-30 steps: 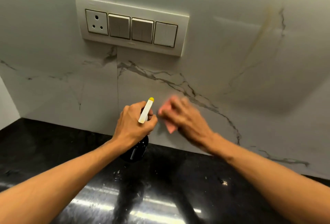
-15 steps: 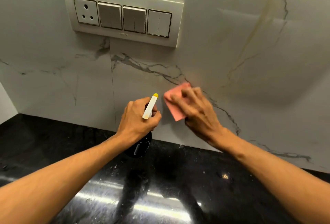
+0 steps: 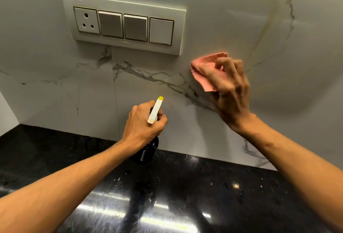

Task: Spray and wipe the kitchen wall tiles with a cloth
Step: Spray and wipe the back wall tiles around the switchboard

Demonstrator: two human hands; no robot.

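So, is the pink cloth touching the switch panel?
Apart. The head view shows a strip of bare wall tile between the pink cloth and the lower right corner of the switch panel.

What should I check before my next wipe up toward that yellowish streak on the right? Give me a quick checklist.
1. Grip on the pink cloth: ok, the right hand curls its fingers round it, cloth against the tile.
2. Grip on the spray bottle: ok, the left hand holds it, nozzle toward the tile.
3. Cloth clear of the switch panel: ok, near its lower right corner, not touching.
4. Yellowish streak cleaned: not ok, visible above and right of the cloth.
5. Tile wet from spray: cannot tell.
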